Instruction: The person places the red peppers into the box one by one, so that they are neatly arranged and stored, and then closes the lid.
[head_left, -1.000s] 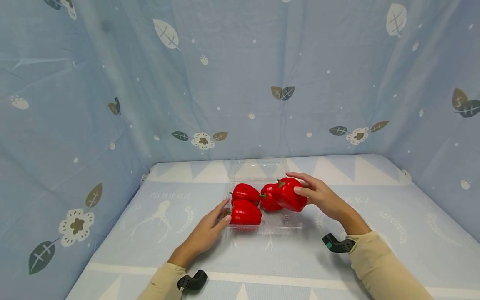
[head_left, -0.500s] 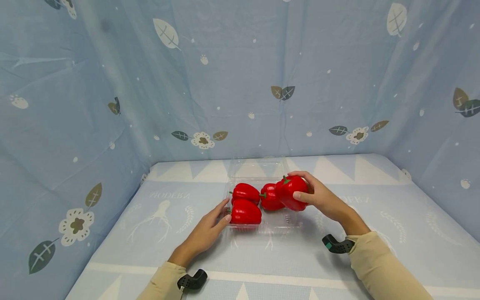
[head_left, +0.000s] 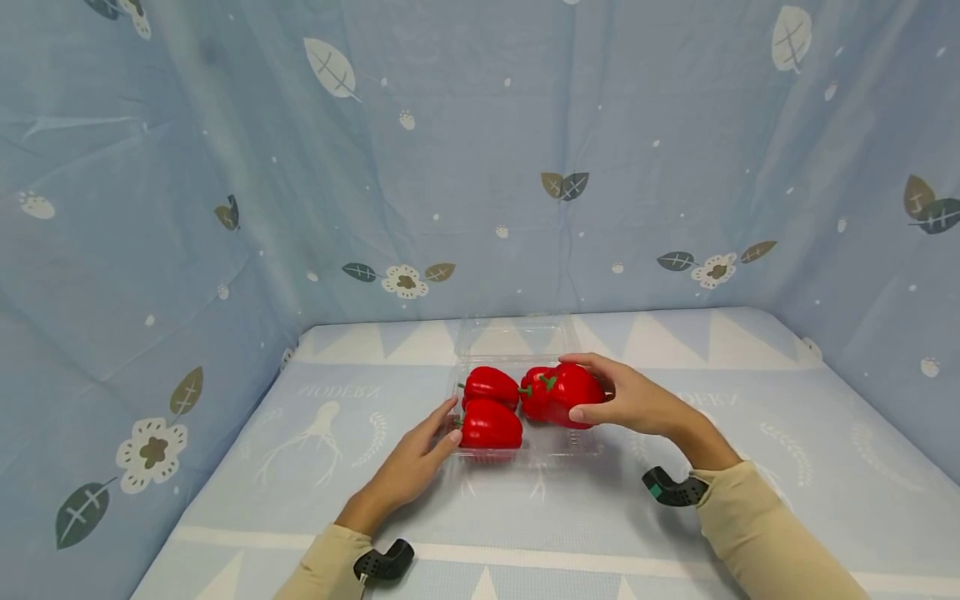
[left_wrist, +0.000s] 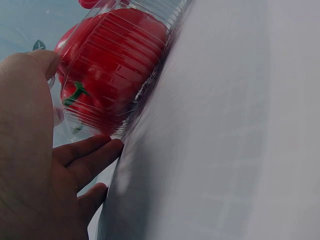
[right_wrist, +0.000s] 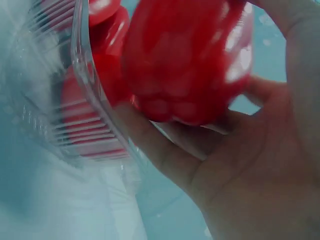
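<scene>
My right hand [head_left: 633, 400] grips a red bell pepper [head_left: 573, 396] at the right side of a clear plastic clamshell box [head_left: 555, 446]. In the right wrist view that bell pepper [right_wrist: 187, 60] is near the box's ribbed wall, its stem end hidden. Three other red bell peppers lie inside the box: one back left [head_left: 490, 386], one front left [head_left: 491, 425], and one to the right [head_left: 534, 396], partly covered by the held one. My left hand [head_left: 408, 467] rests at the box's front left corner. In the left wrist view its fairly straight fingers [left_wrist: 95, 157] touch the wall low down.
The box's transparent lid [head_left: 517, 337] lies folded back behind it. A pale patterned cloth [head_left: 300, 483] covers the table. Blue printed curtains [head_left: 480, 167] close off the back and both sides.
My right hand first shifts slightly right, then brings the bell pepper left and lower, its stem now tilting left. My left hand and the other peppers stay in place.
</scene>
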